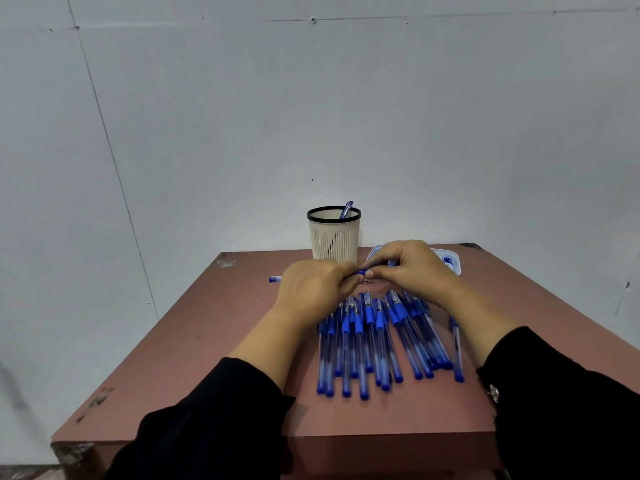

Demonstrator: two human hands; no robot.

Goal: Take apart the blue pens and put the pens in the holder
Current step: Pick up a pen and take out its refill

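Head view looks down on a reddish-brown table [194,341] set against a pale grey wall [207,116]. At about nine o'clock from the hands, a small blue pen piece [274,279] lies alone on the tabletop. Next comes the left hand [313,289], fingers curled tight, pinching one end of a blue pen [362,271] held level above the table. The right hand [412,268] meets it from the three o'clock side, its fingers also curled and gripping the other end; only a short blue stretch of that pen shows between the two sets of fingertips. Both arms wear black sleeves [214,420].

At twelve o'clock from the hands stands a cream slotted holder [334,240] with a black rim, upright, near the wall; one blue pen part [346,209] leans inside it, poking over the rim. At six o'clock, under the wrists, a pile of blue pens [377,341] lies spread on the table, most pointing toward the near edge. At about one o'clock, behind the right hand, a white tray [450,259] with blue bits in it is partly hidden.
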